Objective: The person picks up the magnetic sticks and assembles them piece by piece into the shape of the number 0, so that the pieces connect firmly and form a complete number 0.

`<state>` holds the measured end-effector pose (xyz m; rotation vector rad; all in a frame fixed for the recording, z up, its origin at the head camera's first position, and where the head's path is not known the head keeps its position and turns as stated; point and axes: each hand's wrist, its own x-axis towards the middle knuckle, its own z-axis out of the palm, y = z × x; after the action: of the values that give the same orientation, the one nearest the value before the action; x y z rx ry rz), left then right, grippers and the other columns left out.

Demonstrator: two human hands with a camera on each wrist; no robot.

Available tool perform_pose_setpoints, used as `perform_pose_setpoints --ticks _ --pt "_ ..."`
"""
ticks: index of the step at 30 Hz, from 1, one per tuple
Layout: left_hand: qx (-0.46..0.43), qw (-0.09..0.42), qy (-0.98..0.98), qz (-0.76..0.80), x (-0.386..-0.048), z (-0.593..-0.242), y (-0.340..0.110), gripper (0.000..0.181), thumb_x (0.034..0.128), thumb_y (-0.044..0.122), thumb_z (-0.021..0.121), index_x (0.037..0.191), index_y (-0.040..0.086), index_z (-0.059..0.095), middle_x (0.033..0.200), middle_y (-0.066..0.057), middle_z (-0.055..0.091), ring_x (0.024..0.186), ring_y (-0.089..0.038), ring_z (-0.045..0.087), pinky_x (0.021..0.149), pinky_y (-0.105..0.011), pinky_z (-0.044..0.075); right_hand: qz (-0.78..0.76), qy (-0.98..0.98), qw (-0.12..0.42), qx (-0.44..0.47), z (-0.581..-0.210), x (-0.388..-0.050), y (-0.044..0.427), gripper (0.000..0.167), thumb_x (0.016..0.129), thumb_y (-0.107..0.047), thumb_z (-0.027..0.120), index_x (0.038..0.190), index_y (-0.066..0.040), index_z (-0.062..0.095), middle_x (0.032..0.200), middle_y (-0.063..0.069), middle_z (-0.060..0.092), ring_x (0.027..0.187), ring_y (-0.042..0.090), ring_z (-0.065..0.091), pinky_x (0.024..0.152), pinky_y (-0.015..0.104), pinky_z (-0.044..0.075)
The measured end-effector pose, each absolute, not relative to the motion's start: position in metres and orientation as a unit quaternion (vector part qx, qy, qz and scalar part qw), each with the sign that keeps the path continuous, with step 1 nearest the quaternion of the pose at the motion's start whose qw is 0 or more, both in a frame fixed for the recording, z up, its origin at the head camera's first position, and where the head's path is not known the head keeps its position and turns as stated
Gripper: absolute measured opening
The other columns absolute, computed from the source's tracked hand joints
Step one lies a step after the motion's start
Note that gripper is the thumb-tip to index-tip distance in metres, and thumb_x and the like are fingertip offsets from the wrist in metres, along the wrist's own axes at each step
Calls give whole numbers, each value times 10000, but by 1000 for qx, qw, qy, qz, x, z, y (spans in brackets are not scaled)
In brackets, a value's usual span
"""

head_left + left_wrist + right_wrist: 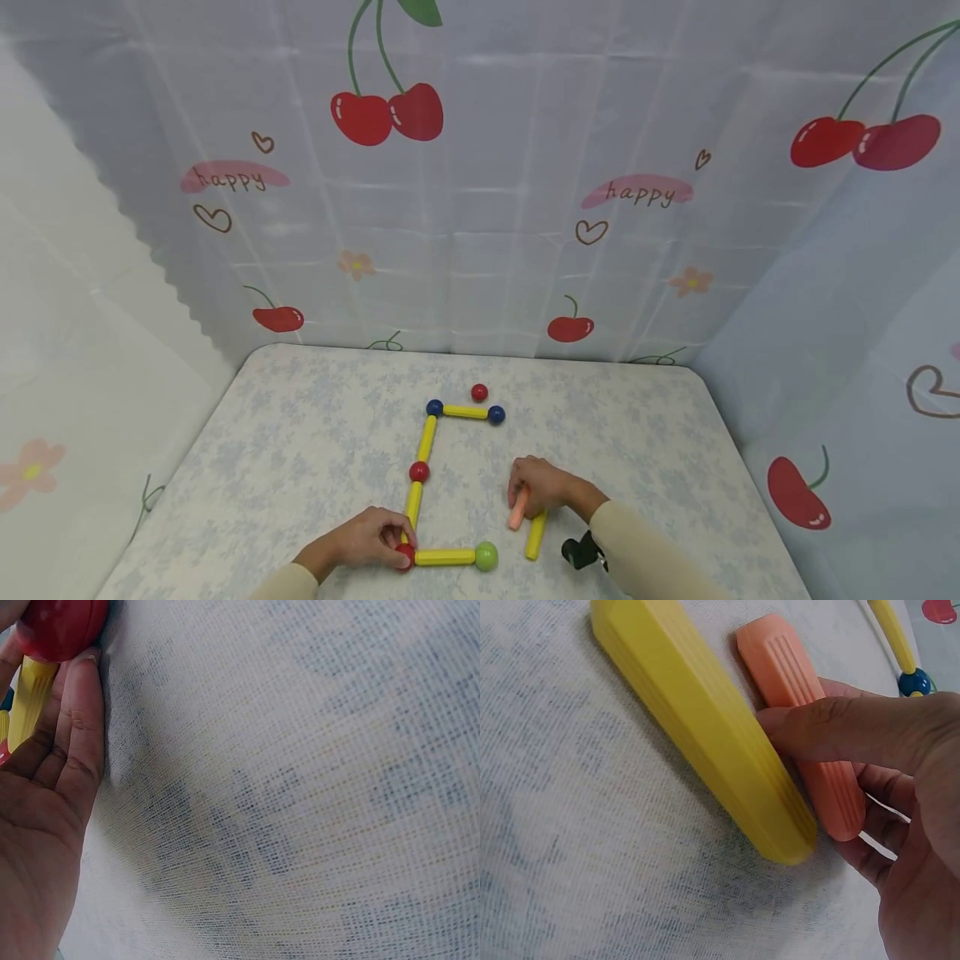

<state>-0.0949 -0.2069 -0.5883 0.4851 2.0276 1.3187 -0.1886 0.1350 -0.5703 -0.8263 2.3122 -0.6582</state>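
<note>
At lower centre of the frame, the left hand (369,537) pinches a red ball (405,557) between thumb and fingers; rightward, the right hand (546,483) likewise pinches an orange stick (517,512) beside a yellow stick (536,537).

The head camera is looking forward and down from above at the worktop (637,433) and the cherry-printed sheet (472,192) beyond. The left wrist camera is facing the worktop closely, sharing the nearest red ball (64,628) with the head view. The right is slanting close over the pink stick (778,660), which the head view is sharing.
</note>
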Motion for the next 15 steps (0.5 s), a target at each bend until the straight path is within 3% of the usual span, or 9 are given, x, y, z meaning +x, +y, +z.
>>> perform_pose_setpoints --ticks 9,15 --pt "194 328 778 500 -96 -590 -207 175 835 199 761 980 115 709 763 56 595 657 -44 512 609 -185 417 -333 847 284 -303 -567 -190 133 154 791 -53 768 871 -158 688 803 -101 602 706 59 499 677 239 442" --pt "189 328 779 499 -96 -591 -207 160 827 208 769 964 147 710 760 52 601 657 -48 519 607 -185 420 -378 844 257 -279 -567 -188 130 168 835 -138 753 972 -140 655 857 -66 604 721 91 524 652 252 458"
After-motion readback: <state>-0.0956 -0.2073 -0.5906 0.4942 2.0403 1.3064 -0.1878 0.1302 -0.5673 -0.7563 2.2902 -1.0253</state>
